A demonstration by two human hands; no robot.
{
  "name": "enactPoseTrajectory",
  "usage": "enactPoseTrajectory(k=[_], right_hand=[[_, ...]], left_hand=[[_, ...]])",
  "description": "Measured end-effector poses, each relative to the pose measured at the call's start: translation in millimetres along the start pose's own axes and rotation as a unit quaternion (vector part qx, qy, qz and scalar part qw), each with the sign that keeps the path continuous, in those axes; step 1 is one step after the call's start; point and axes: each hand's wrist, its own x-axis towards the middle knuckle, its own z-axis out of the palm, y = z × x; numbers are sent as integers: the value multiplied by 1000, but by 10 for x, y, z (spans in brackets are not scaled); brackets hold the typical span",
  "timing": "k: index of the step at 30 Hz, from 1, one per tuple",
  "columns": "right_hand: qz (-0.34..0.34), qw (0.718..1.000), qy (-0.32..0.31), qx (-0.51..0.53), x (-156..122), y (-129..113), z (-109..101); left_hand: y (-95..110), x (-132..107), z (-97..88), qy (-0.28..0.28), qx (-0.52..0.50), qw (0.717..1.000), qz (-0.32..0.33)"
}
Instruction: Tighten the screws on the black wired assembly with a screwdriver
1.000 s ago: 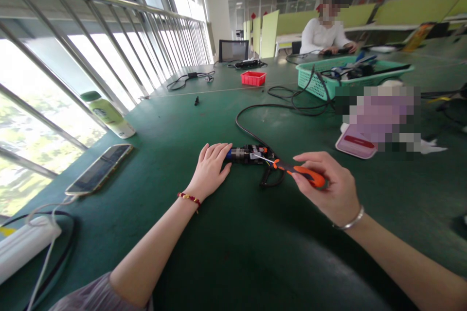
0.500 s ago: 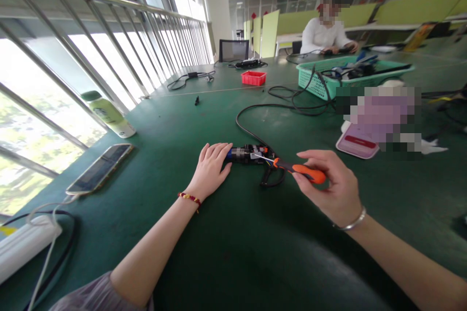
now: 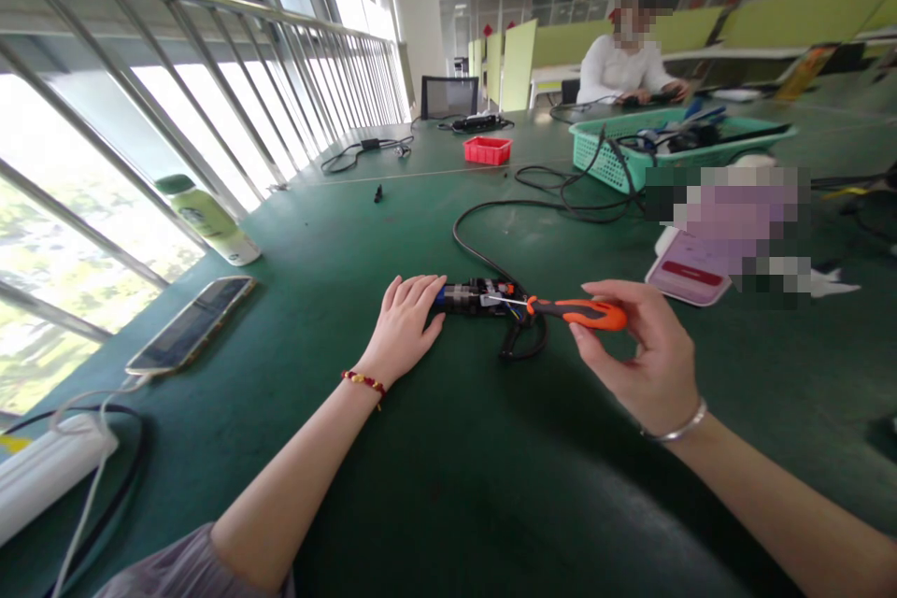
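A small black connector (image 3: 473,296) with a black cable (image 3: 483,224) lies in the middle of the green table (image 3: 448,448). My left hand (image 3: 405,322) lies flat beside its left end, fingers together, pressing on that end. My right hand (image 3: 634,350) pinches an orange-handled screwdriver (image 3: 578,311) by the handle. The thin metal tip points left and rests on the connector's right part.
A phone (image 3: 191,322) and a green-capped bottle (image 3: 206,220) lie at the left by the window railing. A white power strip (image 3: 49,472) sits at the near left. A red bin (image 3: 487,149), a teal basket (image 3: 634,154) and loose cables lie farther back. A person sits at the far end.
My right hand has lifted and turned the screwdriver handle, so it now lies more level. My left hand and the connector have stayed put.
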Motion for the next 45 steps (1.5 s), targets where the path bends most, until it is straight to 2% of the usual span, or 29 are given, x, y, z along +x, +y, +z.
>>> enactPoseTrajectory(k=[4, 10, 16, 24, 30, 37, 42, 45], right_hand=[[-16, 1000, 5, 9, 4, 8, -3], [10, 998, -53, -10, 22, -69, -26], [-31, 999, 0, 12, -4, 21, -6], [7, 998, -55, -17, 22, -72, -19], [-38, 999, -9, 10, 2, 11, -7], [8, 998, -60, -18, 17, -76, -22], [-35, 999, -13, 5, -7, -7, -7], [-33, 999, -10, 10, -7, 2, -4]], left_hand=[[4, -1, -8, -3, 2, 1000, -2], [9, 6, -17, -3, 2, 1000, -1], [11, 5, -14, -3, 0, 1000, -2], [0, 4, -2, 3, -1, 1000, -1], [-1, 7, 0, 1, 0, 1000, -1], [3, 4, -8, 3, -5, 1000, -2], [-2, 4, -6, 0, 0, 1000, -1], [-7, 2, -1, 0, 1, 1000, 0]])
